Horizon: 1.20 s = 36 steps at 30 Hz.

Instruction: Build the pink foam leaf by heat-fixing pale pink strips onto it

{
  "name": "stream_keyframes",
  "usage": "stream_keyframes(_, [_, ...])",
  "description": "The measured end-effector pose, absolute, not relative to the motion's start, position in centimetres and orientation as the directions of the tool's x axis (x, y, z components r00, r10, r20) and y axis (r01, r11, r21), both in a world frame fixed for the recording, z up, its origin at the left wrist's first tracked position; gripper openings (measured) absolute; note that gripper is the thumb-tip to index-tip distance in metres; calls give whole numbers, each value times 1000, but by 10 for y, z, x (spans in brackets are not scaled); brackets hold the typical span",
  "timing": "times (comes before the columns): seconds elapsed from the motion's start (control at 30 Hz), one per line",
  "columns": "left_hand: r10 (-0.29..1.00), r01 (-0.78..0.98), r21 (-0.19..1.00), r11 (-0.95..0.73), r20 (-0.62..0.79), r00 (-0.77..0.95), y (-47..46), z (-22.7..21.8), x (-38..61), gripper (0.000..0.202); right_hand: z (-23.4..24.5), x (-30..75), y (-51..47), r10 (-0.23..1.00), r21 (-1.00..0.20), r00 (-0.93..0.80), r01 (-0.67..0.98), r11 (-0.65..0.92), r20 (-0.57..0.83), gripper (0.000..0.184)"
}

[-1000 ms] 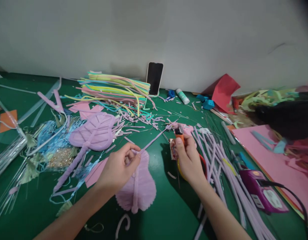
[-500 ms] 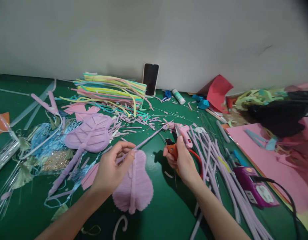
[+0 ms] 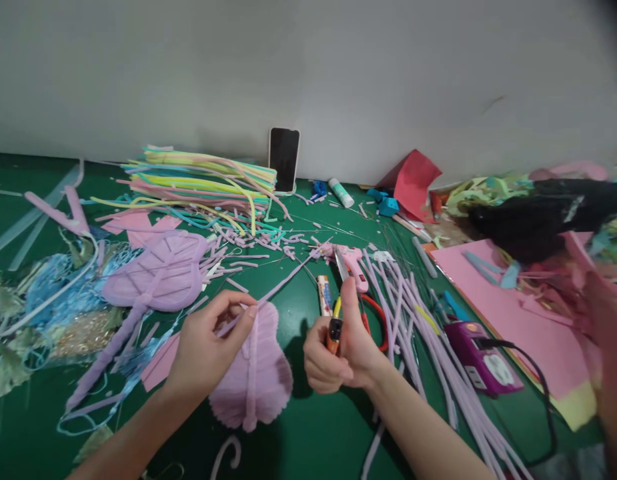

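My left hand [image 3: 205, 350] pinches a long lilac pipe cleaner [image 3: 288, 277] just above a lilac leaf-shaped piece [image 3: 261, 377] that lies on the green table [image 3: 318, 440]. The stem slants up and right towards the pink glue gun [image 3: 351, 260]. My right hand [image 3: 338, 350] is closed round an orange lighter [image 3: 333, 330], thumb raised, to the right of the leaf. Red-handled scissors [image 3: 373, 313] lie just behind that hand.
A second, larger lilac leaf [image 3: 158, 270] lies to the left. Coloured pipe cleaners [image 3: 203, 180] are piled at the back beside a phone [image 3: 283, 159] leaning on the wall. A bundle of lilac stems [image 3: 428, 340], a purple device [image 3: 481, 360] with a cable and pink paper [image 3: 508, 300] fill the right. Another person's hand [image 3: 608, 320] shows at the far right.
My right hand has drawn back towards me and to the left with the orange lighter, away from the scissors and glue gun. My left hand keeps its pinch on the lilac stem.
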<state>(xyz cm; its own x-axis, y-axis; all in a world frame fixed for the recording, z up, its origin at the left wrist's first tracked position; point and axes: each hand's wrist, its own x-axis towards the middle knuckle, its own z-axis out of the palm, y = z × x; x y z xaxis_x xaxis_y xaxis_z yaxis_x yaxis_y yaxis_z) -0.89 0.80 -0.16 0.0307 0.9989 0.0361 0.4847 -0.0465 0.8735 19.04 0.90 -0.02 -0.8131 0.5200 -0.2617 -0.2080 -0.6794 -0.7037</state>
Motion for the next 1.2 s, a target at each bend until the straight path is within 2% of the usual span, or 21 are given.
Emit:
stream_keyframes(0.17, [992,609,788,-87,123,-18,11,-3,-13,20,-8,186,10,647,-713,-731,-333,-616,-218,88])
stream_keyframes(0.23, [991,677,726,-121,130,38,12,-2,-17,22,-8,183,9,731,-720,-638,-386,-577,-243,76])
stream_keyframes(0.37, [973,726,648,-229,175,150,10,1,-23,25,-4,176,7,870,-796,-415,-414,-441,-266,37])
stream_keyframes(0.43, [966,693,674,-256,199,163,5,4,-21,25,-2,172,6,923,-870,-299,-355,-342,-241,27])
stream_keyframes(0.5, [961,625,731,-274,178,213,1,7,-16,24,0,168,4,956,-937,-238,-259,-233,-172,26])
stream_keyframes(0.57, [950,532,804,-266,125,285,-1,10,-10,25,5,162,1,960,-974,-258,-165,-157,-111,31])
stream_keyframes(0.67, [940,429,885,-183,31,339,-2,11,-3,21,13,155,-5,932,-988,-347,-73,-136,-103,40])
stream_keyframes(0.8, [969,393,913,-112,13,246,2,4,-5,21,21,154,-2,898,-993,-423,67,-98,-118,48])
stream_keyframes(0.9, [991,392,917,-78,28,130,6,-4,-14,25,26,165,19,948,-956,-306,293,10,-84,50])
stream_keyframes(0.97, [998,409,912,-46,21,65,8,-7,-20,28,31,174,38,983,-908,-185,412,74,-4,43])
stream_keyframes(1.03, [999,413,911,-24,10,36,8,-8,-23,30,36,182,56,990,-875,-112,467,129,86,28])
stream_keyframes(1.2, [999,368,930,1,-17,39,5,-8,-23,31,38,177,61,977,-892,-211,432,133,44,18])
